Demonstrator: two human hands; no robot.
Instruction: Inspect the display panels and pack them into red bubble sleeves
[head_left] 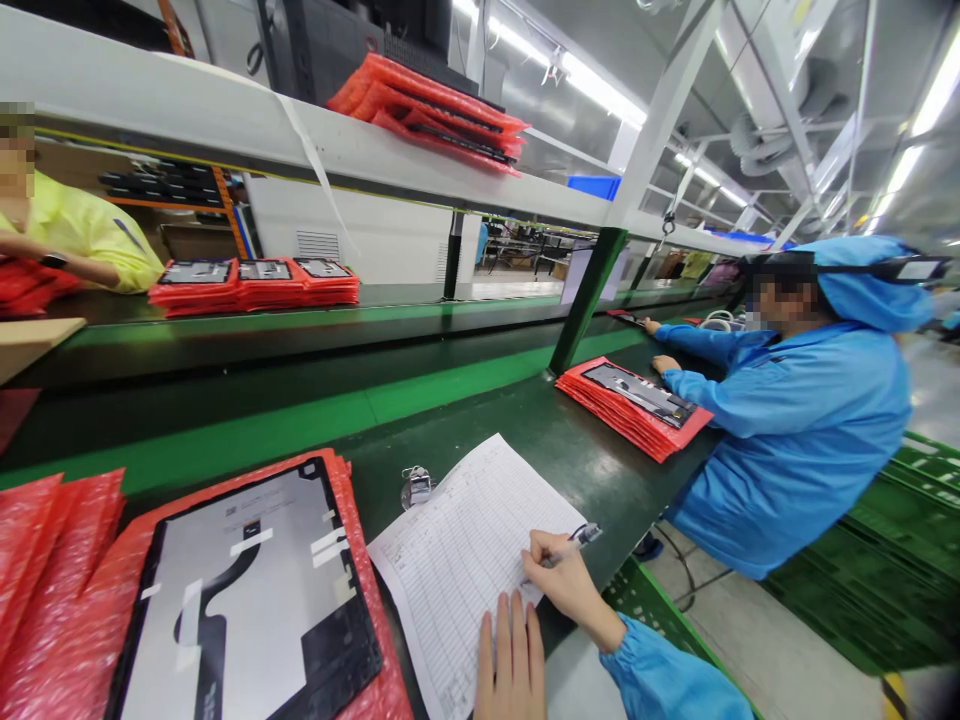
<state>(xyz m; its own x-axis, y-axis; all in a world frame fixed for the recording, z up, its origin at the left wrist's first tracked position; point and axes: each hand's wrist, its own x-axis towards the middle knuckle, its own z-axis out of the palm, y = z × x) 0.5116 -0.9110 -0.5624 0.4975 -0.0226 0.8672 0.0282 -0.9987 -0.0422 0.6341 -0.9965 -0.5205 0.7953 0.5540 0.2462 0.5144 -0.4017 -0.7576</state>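
Set beside the surface's near edge, seemingly for easy reach, a sheet of paper lies white, finely gridded and marked down its left side. Your left hand lies flat at its near right edge, holding nothing, likely to steady it; your right hand pinches a pen in a writing grip. Leftward, a taped panel rests on red bubble wrap, presumably for cushioning.

The green bench carries a lined sheet, lying askew. A small metallic item sits just beside the sheet's upper-left edge. Farther left lie red pouches with a panel on top; beyond the sheet, to the right, lies a red stack.
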